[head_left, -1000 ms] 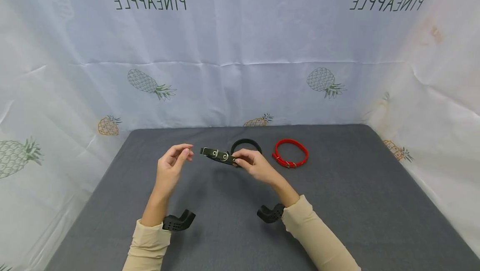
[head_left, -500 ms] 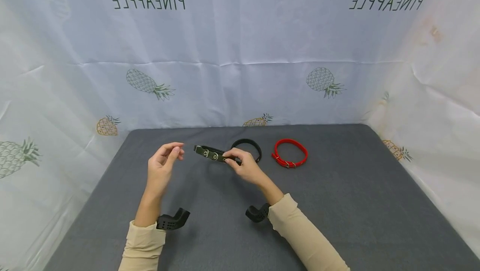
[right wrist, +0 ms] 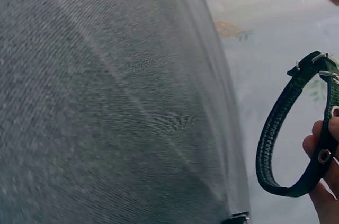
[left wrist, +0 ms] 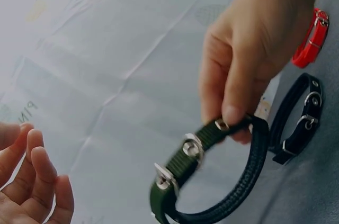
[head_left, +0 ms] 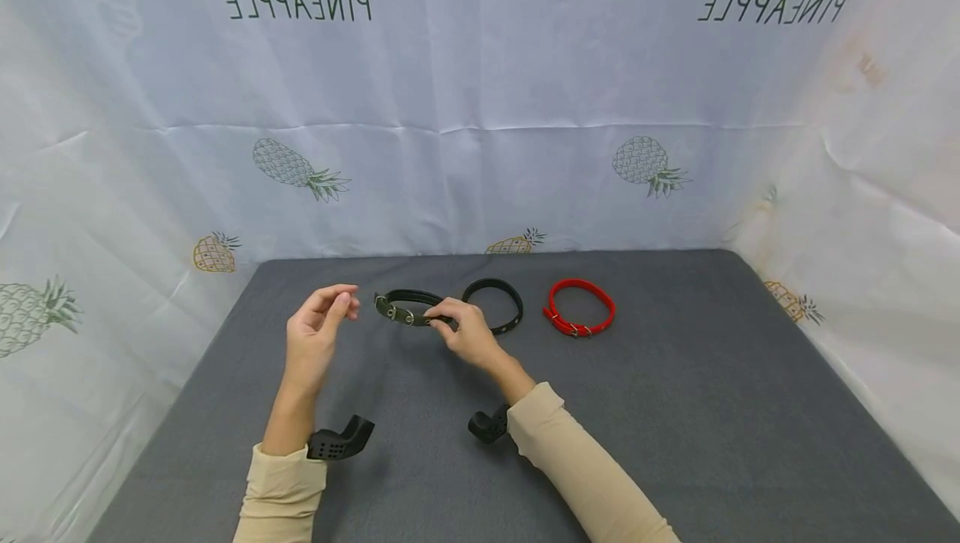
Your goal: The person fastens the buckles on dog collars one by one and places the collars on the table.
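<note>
My right hand (head_left: 468, 334) pinches a dark green collar (head_left: 397, 312) between thumb and fingers. The collar is buckled into a loop, with metal eyelets, a ring and a buckle showing in the left wrist view, where its inner side (left wrist: 243, 189) looks black. To the left, apart from the collar, my left hand (head_left: 313, 339) is raised with its fingers loosely bent and nothing in it. A black collar (head_left: 513, 297) lies on the table just behind the right hand, which partly covers it. Farther right lies a red collar (head_left: 611, 309), also buckled into a loop.
All of this is on a table with a grey cloth (head_left: 675, 409). White curtains (head_left: 480, 176) printed with pineapples hang behind it and at both sides. A black wrist mount (head_left: 341, 440) sits on the left forearm, another (head_left: 487, 424) on the right.
My right hand has moved left and carried the green collar with it, and the loop now shows wider. My left hand has drifted left too. The black and red collars stay put.
</note>
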A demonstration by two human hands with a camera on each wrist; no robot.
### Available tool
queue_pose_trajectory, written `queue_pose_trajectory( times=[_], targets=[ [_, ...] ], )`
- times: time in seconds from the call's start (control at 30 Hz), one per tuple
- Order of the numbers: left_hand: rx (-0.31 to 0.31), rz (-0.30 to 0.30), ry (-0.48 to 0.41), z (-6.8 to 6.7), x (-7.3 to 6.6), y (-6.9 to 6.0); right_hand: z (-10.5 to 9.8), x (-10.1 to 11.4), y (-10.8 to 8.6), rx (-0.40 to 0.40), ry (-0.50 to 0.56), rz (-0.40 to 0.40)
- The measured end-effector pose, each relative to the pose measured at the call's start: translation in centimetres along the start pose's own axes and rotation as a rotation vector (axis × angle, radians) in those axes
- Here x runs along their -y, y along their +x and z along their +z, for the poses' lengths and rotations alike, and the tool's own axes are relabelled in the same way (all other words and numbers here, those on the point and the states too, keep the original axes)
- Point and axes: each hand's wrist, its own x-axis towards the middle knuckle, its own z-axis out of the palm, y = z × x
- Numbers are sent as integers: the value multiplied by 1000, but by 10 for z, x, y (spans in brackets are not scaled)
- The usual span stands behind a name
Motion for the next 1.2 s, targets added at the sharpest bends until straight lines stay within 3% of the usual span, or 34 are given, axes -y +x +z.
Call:
queue_pose_trajectory(
  times=[0.33,0.67,1.0,1.2],
  targets=[
    [7,41,-41,-3,-1,2,16,-4,9,19,-55,14],
    [26,50,-48,-4,-2,1,24,-7,15,61,-116,85],
    [-17,-13,-11,-4,-3,1,30,-8,21,155,-268,120],
    [-18,-13,-24,-5,-3,1,34,-9,25,187,-256,133]
  ],
)
